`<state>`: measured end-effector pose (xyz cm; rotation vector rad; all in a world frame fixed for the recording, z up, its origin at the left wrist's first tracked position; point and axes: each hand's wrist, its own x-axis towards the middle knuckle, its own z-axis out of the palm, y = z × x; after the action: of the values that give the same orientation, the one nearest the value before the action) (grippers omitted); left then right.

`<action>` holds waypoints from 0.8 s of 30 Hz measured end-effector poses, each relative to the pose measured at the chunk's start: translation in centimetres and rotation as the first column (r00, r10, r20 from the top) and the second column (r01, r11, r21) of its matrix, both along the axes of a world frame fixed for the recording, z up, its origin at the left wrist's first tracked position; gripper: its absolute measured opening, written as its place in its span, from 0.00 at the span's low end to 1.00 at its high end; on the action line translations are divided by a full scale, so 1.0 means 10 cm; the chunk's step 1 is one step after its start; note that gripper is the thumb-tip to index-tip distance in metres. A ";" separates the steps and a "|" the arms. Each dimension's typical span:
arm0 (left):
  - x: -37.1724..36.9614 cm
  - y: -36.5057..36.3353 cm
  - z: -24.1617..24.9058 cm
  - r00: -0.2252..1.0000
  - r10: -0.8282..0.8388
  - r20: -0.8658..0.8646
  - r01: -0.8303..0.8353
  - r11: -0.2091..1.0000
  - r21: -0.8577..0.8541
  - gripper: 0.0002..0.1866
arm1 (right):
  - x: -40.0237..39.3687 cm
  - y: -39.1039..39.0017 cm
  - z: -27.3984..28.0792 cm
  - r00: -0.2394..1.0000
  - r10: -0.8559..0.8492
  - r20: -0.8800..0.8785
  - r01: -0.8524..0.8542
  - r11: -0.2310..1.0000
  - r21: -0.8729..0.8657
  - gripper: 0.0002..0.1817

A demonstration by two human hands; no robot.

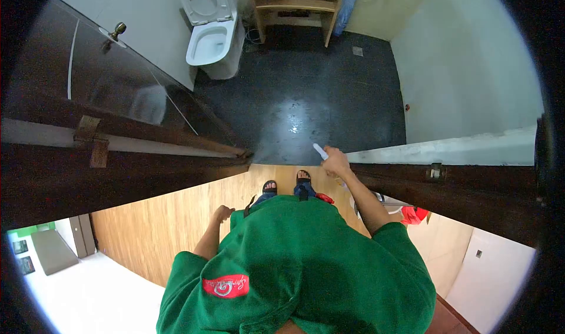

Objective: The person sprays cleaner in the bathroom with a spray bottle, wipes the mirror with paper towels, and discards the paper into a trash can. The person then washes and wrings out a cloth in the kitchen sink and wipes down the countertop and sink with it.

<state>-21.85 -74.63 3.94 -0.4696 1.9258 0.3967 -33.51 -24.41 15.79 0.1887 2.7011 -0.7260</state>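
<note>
In the head view my right hand (336,162) is closed around a white handle-like object (320,152), whose end points up and left over the edge of the dark floor. The part of it inside my fist is hidden. My left hand (223,213) hangs beside my green shirt, its fingers curled; whether it holds anything is too small to tell. Below are my feet in black sandals on the wooden floor (176,216), just short of the dark tiled floor (253,110).
A toilet (210,43) with its lid raised stands at the upper left. A wooden stand (297,3) is against the far wall. The dark door (118,87) is on the left, the door frame (459,181) on the right. A floor drain (358,51) lies near the right wall.
</note>
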 end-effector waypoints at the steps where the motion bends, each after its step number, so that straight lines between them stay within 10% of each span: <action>1: -0.10 0.09 0.03 1.000 0.001 -0.028 0.000 1.000 0.023 0.29 | -0.05 0.03 0.08 0.999 -0.032 -0.037 0.032 0.999 -0.016 0.19; 12: -0.82 0.49 0.16 0.947 -0.051 -0.317 0.121 0.971 0.205 0.29 | -0.29 0.01 0.51 0.873 -0.373 -0.314 0.344 0.928 -0.146 0.15; 24: -0.52 0.09 -0.04 0.974 -0.185 -0.132 0.213 0.947 0.242 0.23 | -0.24 -0.11 0.42 0.804 -0.491 -0.336 0.459 0.871 -0.176 0.14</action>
<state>-27.00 -73.75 3.57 -0.0843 1.9696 0.5373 -35.90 -25.49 20.03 0.8130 2.9987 -1.1195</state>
